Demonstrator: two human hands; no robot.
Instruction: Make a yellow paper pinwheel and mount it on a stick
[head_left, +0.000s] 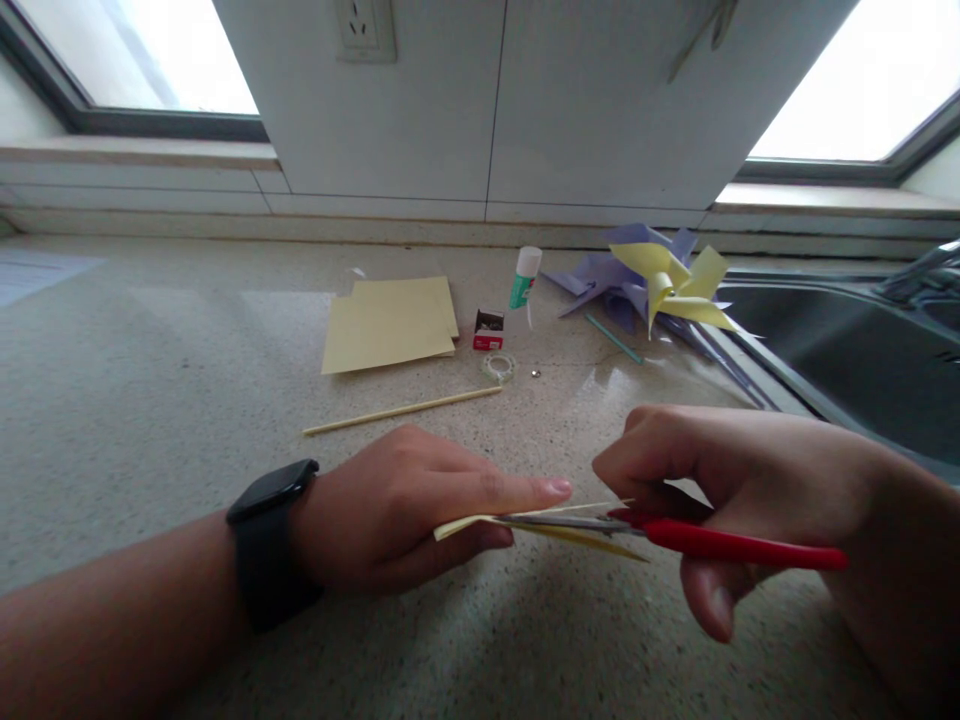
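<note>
At 5 o'clock, head view, over tabletop (187, 380): yellow paper (592, 543), seen nearly edge-on, pinched between thumb and fingers of left hand (420, 495). Right hand (780, 490) curled round handles of red scissors (742, 545), blades at paper. Cut looks underway, unfinished. Yellow pinwheel (679, 290), purple pinwheel (634, 300) at 2 o'clock look folded up; flat yellow sheets (390, 325), 10 o'clock, look uncut. Paper's long axis roughly 9-to-4 o'clock; scissors point to 9.
</note>
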